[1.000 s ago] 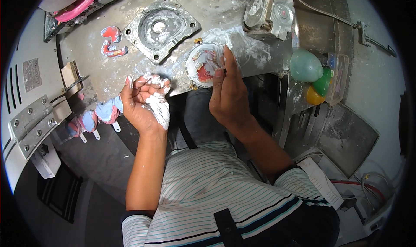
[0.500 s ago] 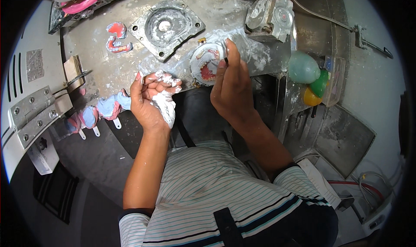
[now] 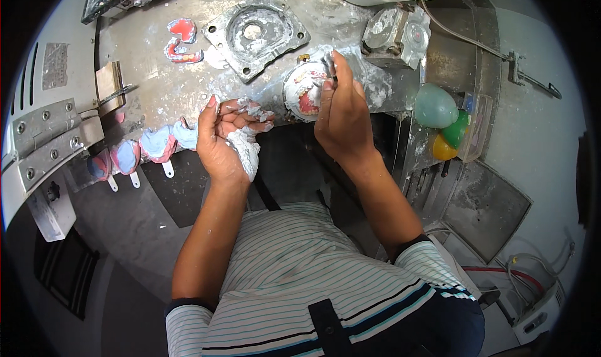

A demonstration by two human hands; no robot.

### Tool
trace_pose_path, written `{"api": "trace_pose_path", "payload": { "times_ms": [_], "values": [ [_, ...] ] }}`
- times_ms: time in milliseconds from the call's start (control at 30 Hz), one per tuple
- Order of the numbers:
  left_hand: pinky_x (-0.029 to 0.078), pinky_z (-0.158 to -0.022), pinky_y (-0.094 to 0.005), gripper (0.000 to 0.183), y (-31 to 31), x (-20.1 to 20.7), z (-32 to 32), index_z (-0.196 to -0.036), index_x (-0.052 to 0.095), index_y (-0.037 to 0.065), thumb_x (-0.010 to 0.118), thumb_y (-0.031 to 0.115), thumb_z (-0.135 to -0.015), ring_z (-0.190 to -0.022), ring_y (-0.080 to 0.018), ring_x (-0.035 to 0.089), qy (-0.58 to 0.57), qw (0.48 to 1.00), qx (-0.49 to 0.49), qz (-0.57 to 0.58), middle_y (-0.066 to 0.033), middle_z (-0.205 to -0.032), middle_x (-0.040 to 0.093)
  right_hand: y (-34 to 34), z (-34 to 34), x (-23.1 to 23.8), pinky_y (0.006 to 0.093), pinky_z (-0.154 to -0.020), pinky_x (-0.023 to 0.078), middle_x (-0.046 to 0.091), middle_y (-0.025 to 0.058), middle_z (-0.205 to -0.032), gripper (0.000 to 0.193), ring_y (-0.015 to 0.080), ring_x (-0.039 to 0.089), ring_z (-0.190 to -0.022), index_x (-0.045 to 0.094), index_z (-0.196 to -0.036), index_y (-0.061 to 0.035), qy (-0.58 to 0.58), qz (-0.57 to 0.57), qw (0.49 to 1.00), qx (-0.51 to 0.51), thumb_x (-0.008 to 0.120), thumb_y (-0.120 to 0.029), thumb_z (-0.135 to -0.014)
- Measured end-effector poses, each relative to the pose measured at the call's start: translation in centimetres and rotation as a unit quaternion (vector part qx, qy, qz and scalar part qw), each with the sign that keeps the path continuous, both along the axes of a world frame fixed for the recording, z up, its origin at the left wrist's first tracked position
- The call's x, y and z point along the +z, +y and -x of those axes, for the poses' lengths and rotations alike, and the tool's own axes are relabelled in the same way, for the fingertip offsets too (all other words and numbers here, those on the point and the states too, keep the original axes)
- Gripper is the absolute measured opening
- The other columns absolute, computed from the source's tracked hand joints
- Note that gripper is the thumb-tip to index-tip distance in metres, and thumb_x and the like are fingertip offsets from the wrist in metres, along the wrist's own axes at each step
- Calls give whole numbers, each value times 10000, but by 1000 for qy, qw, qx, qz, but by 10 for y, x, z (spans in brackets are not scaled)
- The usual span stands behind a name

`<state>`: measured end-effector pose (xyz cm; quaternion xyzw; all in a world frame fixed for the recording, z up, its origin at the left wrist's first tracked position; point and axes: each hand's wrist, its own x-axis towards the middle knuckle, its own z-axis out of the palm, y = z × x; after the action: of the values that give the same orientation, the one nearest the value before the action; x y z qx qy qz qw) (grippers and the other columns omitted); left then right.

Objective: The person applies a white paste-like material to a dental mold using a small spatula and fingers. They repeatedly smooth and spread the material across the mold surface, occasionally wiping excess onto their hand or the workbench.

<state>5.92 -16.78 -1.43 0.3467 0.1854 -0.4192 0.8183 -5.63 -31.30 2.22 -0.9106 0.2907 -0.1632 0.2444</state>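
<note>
My left hand [image 3: 216, 145] is cupped palm up, with a lump of wet white putty-like paste [image 3: 245, 152] in it. More paste coats its fingertips. My right hand [image 3: 347, 119] pinches a thin dark tool [image 3: 333, 75], probably a small spatula; its far end is hard to make out. The tool is at the right side of a round denture flask half [image 3: 289, 99] near the bench's front edge. Set in the flask is a red denture base [image 3: 307, 103] with a row of teeth. White paste [image 3: 307, 74] covers the teeth at the far side.
A square metal flask plate [image 3: 253, 35] lies behind the hands. Red-and-blue denture pieces [image 3: 182, 50] are at far left. Several impression trays [image 3: 156, 144] line the left front edge. A metal block [image 3: 397, 38] stands far right; coloured rubber bowls [image 3: 436, 105] sit at right.
White paste now covers the far teeth in the flask, which showed bare before. My right hand stays at the flask's right side. The whole view has shifted slightly.
</note>
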Motion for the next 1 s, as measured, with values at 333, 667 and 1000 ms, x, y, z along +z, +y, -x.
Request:
{"api": "trace_pose_path", "payload": {
  "times_ms": [333,667,1000],
  "values": [
    [536,-835,-416,528,-20,1,1,-981,611,-48,485,464,-948,-851,-299,660,-24,999,34,-11,-187,-900,668,74,16,35,468,-1006,463,583,305,-1186,440,452,612,-1072,369,-1404,113,-110,-188,974,56,463,-27,-998],
    [530,-867,-398,608,-20,-4,-6,-986,607,-78,457,507,-922,-826,-339,673,18,996,83,39,-255,-875,673,27,39,35,363,-840,558,618,254,-1199,345,327,679,-1018,454,-1357,87,-104,-150,983,23,434,-32,-1034],
    [552,-873,-446,516,-22,2,20,-915,618,-86,487,412,-942,-796,-351,672,6,969,245,-37,-227,-821,660,-90,23,73,350,-825,467,607,165,-979,389,317,604,-861,661,-1098,-6,43,-80,988,126,396,-290,-1079]
  ]
}}
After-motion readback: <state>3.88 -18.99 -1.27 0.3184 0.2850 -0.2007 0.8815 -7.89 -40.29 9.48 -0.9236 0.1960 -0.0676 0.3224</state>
